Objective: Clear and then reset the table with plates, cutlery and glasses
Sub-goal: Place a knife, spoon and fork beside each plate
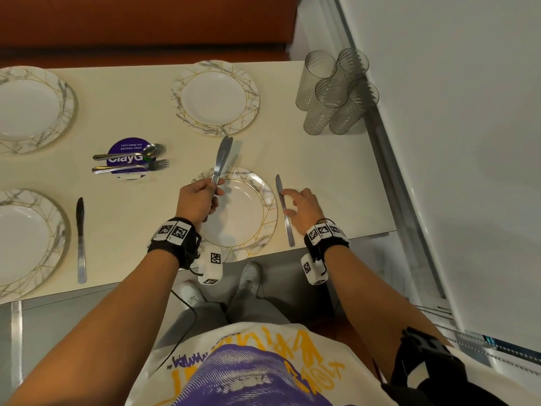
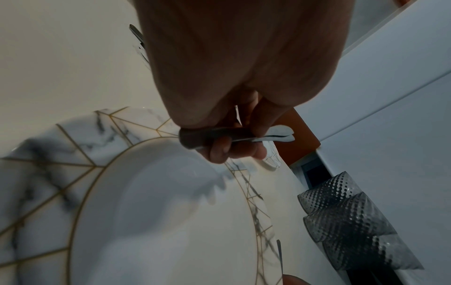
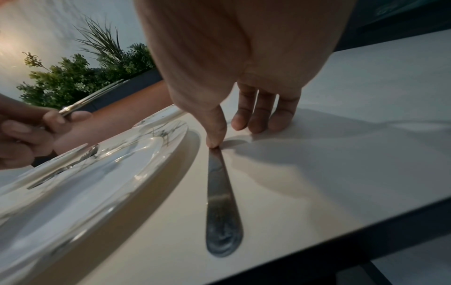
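Here | right hand (image 1: 304,208) relaxed, thumb touching flat knife (image 1: 284,210) on tabletop (image 1: 336,177) | left hand (image 1: 199,200) grasping two knives (image 1: 221,158) | thin, stiff, slippery steel: likely best pinched mid-handle.

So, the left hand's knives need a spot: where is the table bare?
Bare: the table between the near plate, far plate and glasses, and between the left knife and near plate. Crowded: the sticker with spoon and fork.
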The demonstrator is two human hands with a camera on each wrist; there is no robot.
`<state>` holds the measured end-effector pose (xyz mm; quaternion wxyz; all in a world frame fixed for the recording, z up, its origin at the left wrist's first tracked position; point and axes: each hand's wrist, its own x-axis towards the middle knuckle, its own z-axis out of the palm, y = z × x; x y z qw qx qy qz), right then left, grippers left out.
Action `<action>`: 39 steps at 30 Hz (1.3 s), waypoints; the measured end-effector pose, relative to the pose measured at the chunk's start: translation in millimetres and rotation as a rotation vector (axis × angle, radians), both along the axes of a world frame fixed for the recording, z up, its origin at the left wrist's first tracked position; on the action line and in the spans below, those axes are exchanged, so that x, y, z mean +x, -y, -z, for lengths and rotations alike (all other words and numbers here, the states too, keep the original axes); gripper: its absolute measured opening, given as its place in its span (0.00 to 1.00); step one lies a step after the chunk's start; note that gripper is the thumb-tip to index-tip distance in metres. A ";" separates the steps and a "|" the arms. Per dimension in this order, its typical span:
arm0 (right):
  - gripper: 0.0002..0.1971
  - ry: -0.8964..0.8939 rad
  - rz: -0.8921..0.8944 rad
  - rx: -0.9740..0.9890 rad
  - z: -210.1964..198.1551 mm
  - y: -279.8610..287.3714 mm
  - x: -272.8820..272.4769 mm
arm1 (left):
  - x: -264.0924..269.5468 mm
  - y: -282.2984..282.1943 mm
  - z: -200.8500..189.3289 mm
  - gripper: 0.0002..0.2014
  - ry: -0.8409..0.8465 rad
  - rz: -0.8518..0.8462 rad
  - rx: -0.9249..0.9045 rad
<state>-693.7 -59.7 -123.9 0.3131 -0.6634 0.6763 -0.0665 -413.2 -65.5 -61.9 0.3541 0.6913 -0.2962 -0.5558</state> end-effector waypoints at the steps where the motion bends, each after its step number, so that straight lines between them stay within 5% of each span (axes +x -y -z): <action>1: 0.25 -0.002 -0.003 0.004 -0.1 0.5 0.1 | 0.0 -0.4 -0.1 0.14 0.000 0.000 -0.001; 9: 0.19 0.104 0.092 -0.080 -25.9 13.5 14.1 | -2.3 -2.1 -6.0 0.11 -0.010 0.054 -0.034; 12: 0.13 0.258 0.156 -0.128 -50.2 38.0 41.9 | -3.2 -0.4 -12.4 0.12 -0.003 0.120 -0.030; 16: 0.17 0.460 0.232 -0.083 -86.2 79.8 90.9 | -1.8 2.3 -24.0 0.13 -0.007 0.181 -0.063; 23: 0.06 0.566 0.162 -0.045 -136.8 127.0 145.7 | 30.9 18.8 -44.0 0.12 -0.026 0.236 -0.143; 31: 0.10 0.906 0.470 -0.052 -142.1 136.6 214.3 | 156.2 62.0 -75.4 0.15 -0.116 -0.097 -0.312; 36: 0.07 0.859 0.263 0.021 -131.8 113.3 286.4 | 220.3 123.8 -96.1 0.18 -0.119 -0.271 -0.391; 39: 0.07 0.752 0.141 -0.022 -134.8 110.2 322.8 | 232.1 144.8 -94.4 0.18 -0.078 -0.230 -0.375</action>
